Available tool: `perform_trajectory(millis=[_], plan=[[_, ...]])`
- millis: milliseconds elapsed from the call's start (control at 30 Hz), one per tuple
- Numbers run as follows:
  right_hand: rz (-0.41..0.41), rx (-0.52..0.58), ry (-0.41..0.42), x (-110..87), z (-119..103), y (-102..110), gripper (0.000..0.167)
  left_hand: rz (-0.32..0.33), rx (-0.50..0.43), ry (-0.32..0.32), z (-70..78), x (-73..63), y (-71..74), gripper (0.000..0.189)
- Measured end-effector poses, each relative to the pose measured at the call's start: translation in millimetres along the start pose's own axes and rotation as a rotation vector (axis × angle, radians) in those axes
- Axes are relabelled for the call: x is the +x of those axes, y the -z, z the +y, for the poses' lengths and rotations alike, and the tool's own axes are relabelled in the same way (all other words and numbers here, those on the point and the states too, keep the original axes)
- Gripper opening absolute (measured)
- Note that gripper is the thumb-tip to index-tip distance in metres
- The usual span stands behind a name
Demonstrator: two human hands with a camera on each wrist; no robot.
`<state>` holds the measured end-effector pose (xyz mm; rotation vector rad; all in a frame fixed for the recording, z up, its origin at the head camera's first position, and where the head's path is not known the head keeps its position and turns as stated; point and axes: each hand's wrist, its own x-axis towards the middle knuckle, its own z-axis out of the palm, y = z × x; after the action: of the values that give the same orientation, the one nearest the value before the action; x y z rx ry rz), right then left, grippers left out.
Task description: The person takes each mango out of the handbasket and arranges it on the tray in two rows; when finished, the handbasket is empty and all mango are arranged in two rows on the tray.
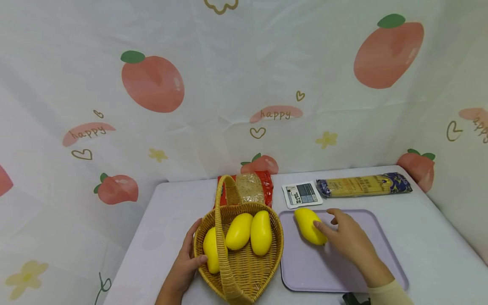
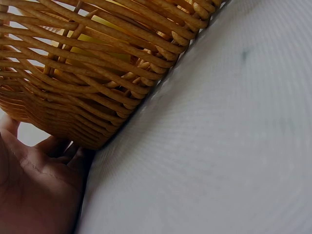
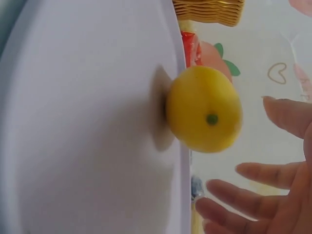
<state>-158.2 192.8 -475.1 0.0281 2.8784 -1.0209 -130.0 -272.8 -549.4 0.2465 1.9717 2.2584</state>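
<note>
My left hand [image 1: 184,266] holds the side of a wicker basket [image 1: 249,269] with an arched handle, thumb over its rim and fingers along the outside. Inside the basket are three yellow mangoes [image 1: 261,233]. From below, the left wrist view has the palm [image 2: 41,183] beside the weave [image 2: 97,92]. Another yellow mango [image 1: 309,226] lies on a pale purple tray [image 1: 316,275] to the basket's right. My right hand [image 1: 352,241] hovers at this mango with fingers spread. A gap separates fingers and mango [image 3: 202,109] in the right wrist view.
Behind the basket lies a red package [image 1: 267,186] with a clear window. A white packet [image 1: 302,195] and a long pack of noodles [image 1: 362,185] lie beyond the tray. A printed cloth [image 1: 213,140] hangs behind the table. Something dark [image 1: 354,299] shows near the right wrist.
</note>
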Motion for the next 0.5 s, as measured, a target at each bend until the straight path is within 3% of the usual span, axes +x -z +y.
perform_trajectory(millis=[233, 500], plan=[[0.023, 0.078, 0.067, -3.6, -4.3, 4.1, 0.084, 0.003, 0.001, -0.001, 1.0, -0.2, -0.6, 0.101], [0.128, 0.191, 0.180, -11.0, -15.1, 11.9, 0.068, -0.004, -0.006, 0.004, -1.1, 0.0, 1.4, 0.100]])
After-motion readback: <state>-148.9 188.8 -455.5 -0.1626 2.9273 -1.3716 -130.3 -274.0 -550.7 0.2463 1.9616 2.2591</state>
